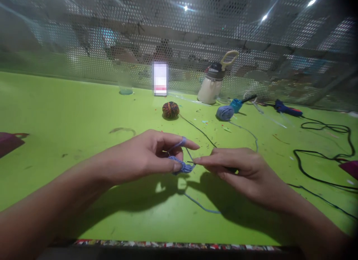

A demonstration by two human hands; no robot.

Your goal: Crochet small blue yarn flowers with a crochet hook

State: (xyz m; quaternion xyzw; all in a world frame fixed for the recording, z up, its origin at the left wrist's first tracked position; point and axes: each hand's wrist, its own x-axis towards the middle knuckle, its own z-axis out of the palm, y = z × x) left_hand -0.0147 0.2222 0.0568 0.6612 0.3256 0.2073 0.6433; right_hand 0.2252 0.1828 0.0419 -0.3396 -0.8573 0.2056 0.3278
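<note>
Between thumb and fingers, my left hand (151,155) pinches a small blue crochet piece (186,167). Blue yarn loops around its outstretched index finger and runs down to the work. My right hand (237,165) is closed around a crochet hook (190,162), whose metal tip points left at the right end of the piece; most of the hook is hidden in the fingers. I cannot tell whether the tip is inside a stitch. A ball of blue yarn (225,113) lies farther back, with a strand trailing toward my right hand. Below the hands, a blue strand (201,207) rests on the table.
The green table (69,107) also carries a multicoloured yarn ball (170,110), a lit phone (160,79), a cream bottle (210,86), a blue pot (236,105) and a glue gun (288,108) with a black cord (321,155). A perforated metal screen (92,47) stands behind.
</note>
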